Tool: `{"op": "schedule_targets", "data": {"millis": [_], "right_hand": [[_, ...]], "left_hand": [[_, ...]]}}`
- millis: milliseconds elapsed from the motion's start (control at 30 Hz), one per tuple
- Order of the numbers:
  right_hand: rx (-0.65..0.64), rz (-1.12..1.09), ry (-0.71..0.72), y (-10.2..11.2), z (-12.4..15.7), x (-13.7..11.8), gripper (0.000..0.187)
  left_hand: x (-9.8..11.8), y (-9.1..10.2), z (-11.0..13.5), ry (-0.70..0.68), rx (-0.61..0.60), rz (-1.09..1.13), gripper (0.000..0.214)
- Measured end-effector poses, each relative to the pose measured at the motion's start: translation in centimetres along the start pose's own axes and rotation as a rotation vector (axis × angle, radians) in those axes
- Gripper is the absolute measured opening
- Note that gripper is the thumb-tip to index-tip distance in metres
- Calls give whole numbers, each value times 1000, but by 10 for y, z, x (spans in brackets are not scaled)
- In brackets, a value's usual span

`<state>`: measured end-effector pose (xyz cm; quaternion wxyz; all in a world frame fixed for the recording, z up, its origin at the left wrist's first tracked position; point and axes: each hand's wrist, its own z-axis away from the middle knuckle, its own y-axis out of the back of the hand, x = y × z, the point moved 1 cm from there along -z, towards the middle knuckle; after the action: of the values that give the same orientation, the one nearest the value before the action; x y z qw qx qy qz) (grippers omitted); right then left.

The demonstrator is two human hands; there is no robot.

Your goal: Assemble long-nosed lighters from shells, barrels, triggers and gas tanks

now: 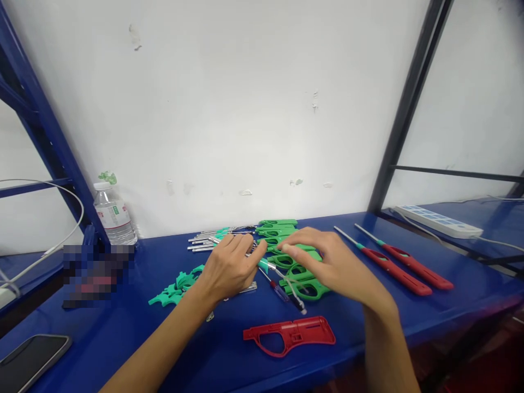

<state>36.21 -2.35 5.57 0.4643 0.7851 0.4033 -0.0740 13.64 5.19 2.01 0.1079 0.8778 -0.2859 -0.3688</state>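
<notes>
- The left hand [232, 263] grips a metal lighter tube with a teal collar [265, 265], above the blue worktop [164, 248].
- The right hand [323, 261] hovers by the green handle shells [286, 231], thumb and index tips close; I cannot tell whether they pinch anything.
- One red handle shell [307, 331] lies in front, two red lighters [395, 268] to the right.

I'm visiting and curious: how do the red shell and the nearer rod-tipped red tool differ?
The red tool has a silver rod; the red shell has none. The red tool lies slanted at right; the red shell lies crosswise in front. Both rest on the blue table.
</notes>
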Motion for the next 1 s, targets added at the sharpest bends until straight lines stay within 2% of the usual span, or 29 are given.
{"op": "schedule_targets", "data": {"millis": [133,267,400,700,1000], "right_hand": [[-130,27,6,-9,-1,-4,27],[-174,16,15,-12,-2,-5,26],[-210,-6,7,-12,-3,-7,33],[-203,18,32,-11,-2,-4,37],[-146,25,29,-8,-2,5,25]], "left_hand": [[3,0,-2,32,-29,-8,27],[5,-1,-2,47,-38,6,26],[7,-1,-2,64,-40,24,28],[10,-1,-3,27,-27,55,22],[8,-9,-1,-1,-60,73,21]]}}
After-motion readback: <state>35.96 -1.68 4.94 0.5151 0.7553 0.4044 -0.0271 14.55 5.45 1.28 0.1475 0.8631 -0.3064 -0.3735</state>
